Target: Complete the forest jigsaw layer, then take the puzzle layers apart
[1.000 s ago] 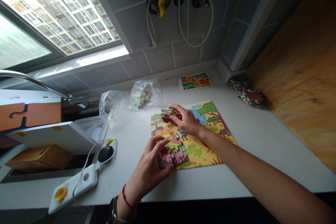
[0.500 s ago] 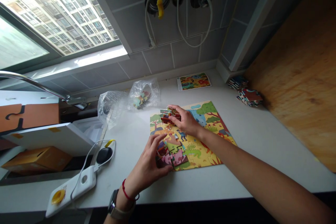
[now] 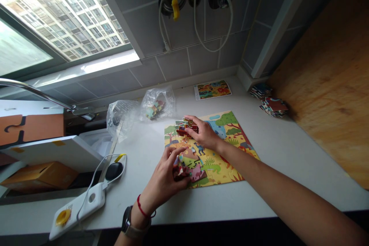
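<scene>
An assembled jigsaw puzzle [image 3: 219, 175] with jungle animals on a yellow ground lies flat on the counter. Over its upper left part, my right hand [image 3: 203, 132] pinches a small stack of dark red and green puzzle pieces [image 3: 184, 130]. My left hand [image 3: 164, 175] curls round the left edge of loose pink and green puzzle pieces [image 3: 194, 167], which lie on the lower left of the assembled puzzle. Its thumb is at the near side and its fingers arch over the far side. The fingertips are partly hidden.
A picture card [image 3: 213, 90] lies near the wall. Clear plastic bags [image 3: 158, 102], one with pieces inside, sit back left. Piles of puzzle pieces [image 3: 273, 107] stand at the right by a wooden board [image 3: 331, 84]. A white power strip [image 3: 83, 207] and boxes [image 3: 40, 175] are on the left.
My left hand has closed in on the pink and green pieces, and those at its left edge have shifted inward. My right hand has hardly moved.
</scene>
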`<state>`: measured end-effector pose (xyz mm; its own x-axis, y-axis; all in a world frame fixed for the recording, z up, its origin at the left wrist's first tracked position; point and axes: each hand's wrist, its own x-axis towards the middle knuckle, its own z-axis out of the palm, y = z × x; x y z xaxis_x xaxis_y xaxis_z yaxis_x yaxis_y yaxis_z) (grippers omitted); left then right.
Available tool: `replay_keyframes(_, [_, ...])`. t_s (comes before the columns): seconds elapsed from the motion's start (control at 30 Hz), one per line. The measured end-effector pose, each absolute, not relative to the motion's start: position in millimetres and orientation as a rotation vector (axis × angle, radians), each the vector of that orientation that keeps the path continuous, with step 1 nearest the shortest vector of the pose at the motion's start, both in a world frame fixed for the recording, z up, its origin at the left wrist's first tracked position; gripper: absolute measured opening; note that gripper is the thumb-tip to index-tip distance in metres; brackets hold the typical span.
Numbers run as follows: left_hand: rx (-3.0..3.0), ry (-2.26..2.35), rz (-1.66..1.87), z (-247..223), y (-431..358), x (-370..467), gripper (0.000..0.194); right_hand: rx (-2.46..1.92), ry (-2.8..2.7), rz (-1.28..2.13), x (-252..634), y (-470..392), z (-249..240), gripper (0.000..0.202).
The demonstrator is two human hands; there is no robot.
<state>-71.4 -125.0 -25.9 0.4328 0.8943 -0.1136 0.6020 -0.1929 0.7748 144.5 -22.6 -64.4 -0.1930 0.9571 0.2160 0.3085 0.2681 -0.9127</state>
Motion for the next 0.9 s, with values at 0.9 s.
replay_keyframes(0.9, [2.204, 1.36, 0.476, -24.5, -135.3, -67.9, 0.065, -1.163, -1.687, 0.96, 145.2, -22.9, -63.0, 0.046])
